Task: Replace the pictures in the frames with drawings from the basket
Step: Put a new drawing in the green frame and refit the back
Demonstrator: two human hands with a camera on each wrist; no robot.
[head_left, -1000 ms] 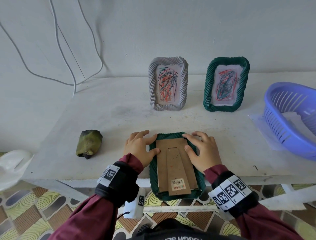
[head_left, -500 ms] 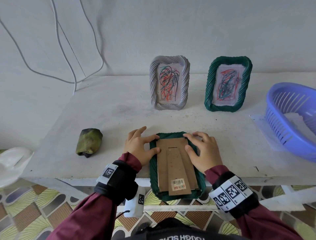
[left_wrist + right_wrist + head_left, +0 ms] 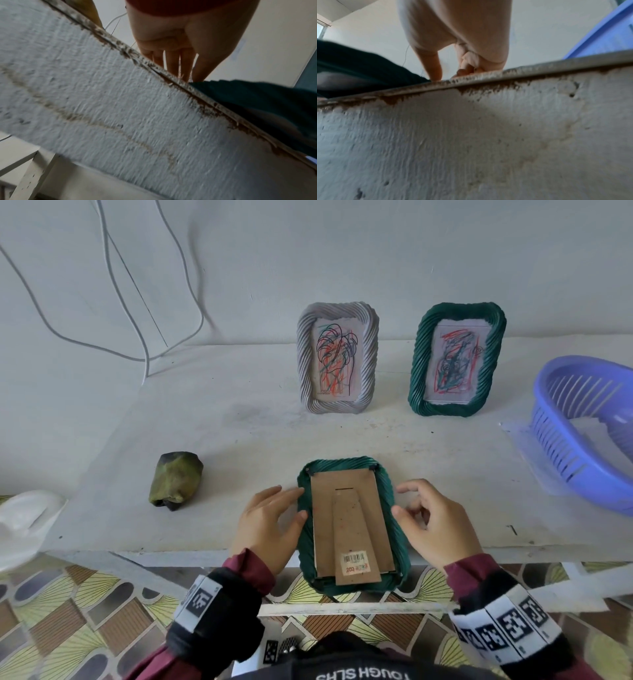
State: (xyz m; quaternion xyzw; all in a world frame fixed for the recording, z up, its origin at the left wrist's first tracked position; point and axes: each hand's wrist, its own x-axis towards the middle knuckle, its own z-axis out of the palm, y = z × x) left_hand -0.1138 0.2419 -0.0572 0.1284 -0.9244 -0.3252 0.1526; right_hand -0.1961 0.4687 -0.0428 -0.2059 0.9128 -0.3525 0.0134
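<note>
A green twisted-rim frame (image 3: 397, 535) lies face down at the table's front edge and overhangs it. Its cardboard back (image 3: 323, 508) with the stand flap faces up. My left hand (image 3: 291, 505) lies at the frame's left side with straight fingers, and its thumb touches the rim. Just right of the frame hovers my right hand (image 3: 409, 503), fingers loosely curled and holding nothing. A white frame (image 3: 337, 409) and a second green frame (image 3: 419, 361) stand at the back, each with a scribbled drawing. The blue basket (image 3: 561, 440) at the right holds paper (image 3: 591, 428). The wrist views show the left hand (image 3: 180, 56) and the right hand (image 3: 435, 63) above the table edge.
A crumpled dark green wad (image 3: 176, 486) lies left of my hands. Off the table's left end sits a white plastic object (image 3: 24, 522). Cables (image 3: 137, 320) hang on the wall behind. The table front (image 3: 471, 121) is rough white plaster.
Both hands have drawn back from the frame's top corners to its sides. The right hand has come off the rim and its fingers have curled.
</note>
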